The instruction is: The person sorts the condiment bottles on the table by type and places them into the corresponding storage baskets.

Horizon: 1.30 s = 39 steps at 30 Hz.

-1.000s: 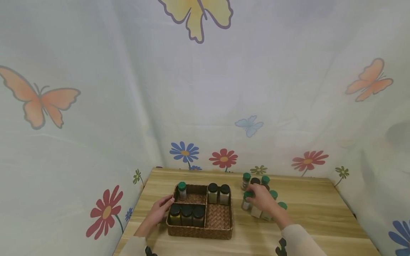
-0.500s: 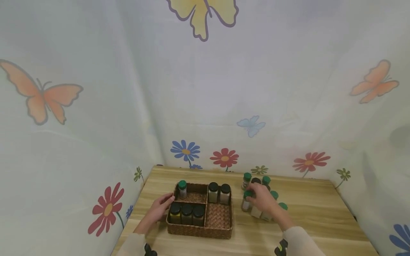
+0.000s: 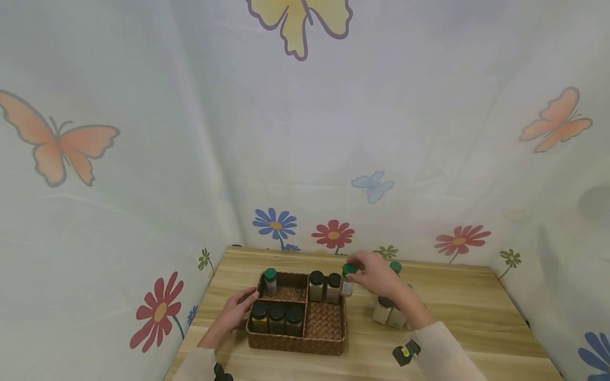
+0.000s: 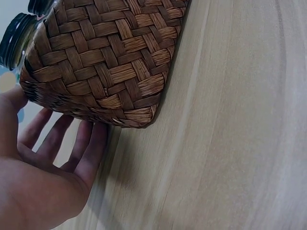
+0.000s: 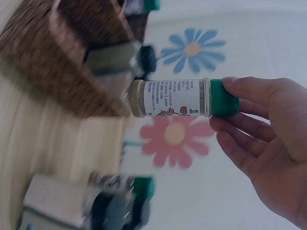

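Note:
My right hand (image 3: pixel 378 274) pinches the green cap of a spice jar (image 5: pixel 172 98) with thumb and fingers. The jar has a white printed label and hangs above the right rim of a brown woven basket (image 3: pixel 325 324). Two black-capped jars (image 3: pixel 316 288) stand in the basket's right compartment, close to the held jar. A green-capped jar (image 3: pixel 271 283) is in the back left compartment, and several black-capped jars (image 3: pixel 277 320) fill the front left one. With loosely bent fingers, my left hand (image 3: pixel 232 313) touches the basket's outer left side; its thumb is near the rim in the left wrist view.
Right of the basket stands a group of spice jars (image 3: pixel 383 309), partly hidden by my right hand and forearm. The wooden table (image 3: pixel 476 317) meets flower-printed cloth (image 3: pixel 295 159) at its back and sides.
My right hand has lifted a green-capped jar out of the group and carried it left to the basket's right edge. My left hand stays at the basket's side.

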### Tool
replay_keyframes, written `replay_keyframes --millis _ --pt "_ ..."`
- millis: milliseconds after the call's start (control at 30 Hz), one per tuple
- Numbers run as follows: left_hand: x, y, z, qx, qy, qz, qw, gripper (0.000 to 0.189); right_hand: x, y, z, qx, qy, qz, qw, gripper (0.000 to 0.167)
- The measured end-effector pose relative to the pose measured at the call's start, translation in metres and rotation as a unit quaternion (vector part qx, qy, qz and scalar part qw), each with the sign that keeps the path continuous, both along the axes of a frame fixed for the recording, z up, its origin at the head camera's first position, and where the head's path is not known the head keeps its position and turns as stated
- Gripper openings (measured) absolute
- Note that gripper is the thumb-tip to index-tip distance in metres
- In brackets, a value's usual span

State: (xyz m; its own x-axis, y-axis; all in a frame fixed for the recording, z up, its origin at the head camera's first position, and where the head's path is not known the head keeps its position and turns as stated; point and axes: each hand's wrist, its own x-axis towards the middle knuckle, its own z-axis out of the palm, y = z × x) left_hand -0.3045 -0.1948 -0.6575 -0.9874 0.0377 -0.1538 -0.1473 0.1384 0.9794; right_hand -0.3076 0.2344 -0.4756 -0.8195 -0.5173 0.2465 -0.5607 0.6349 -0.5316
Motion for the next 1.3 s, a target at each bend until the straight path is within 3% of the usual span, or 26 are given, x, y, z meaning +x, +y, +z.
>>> replay_keyframes --millis 133,300,500,833,1300 --pt "0.000 0.000 -0.001 0.003 -0.003 -0.004 1.0000 0.067 0.000 -0.029 0.009 -0.008 0.017 0.015 0.9997 0.025" --pt "0.000 -0.002 -0.001 0.004 -0.006 0.004 1.0000 0.066 -0.006 -0.068 0.005 -0.007 0.017 0.026 0.9995 0.029" --pt "-0.002 -0.002 -0.002 -0.001 -0.008 0.003 1.0000 0.062 -0.018 -0.103 -0.014 0.001 0.012 0.021 0.9997 0.027" --pt "-0.002 -0.002 0.009 -0.029 0.000 0.005 0.9996 0.053 -0.032 -0.141 -0.037 -0.008 0.024 -0.011 0.9996 0.025" --pt "-0.005 0.005 0.007 -0.018 0.009 0.004 0.9998 0.051 -0.044 -0.162 -0.079 -0.030 0.005 -0.043 0.9986 0.022"
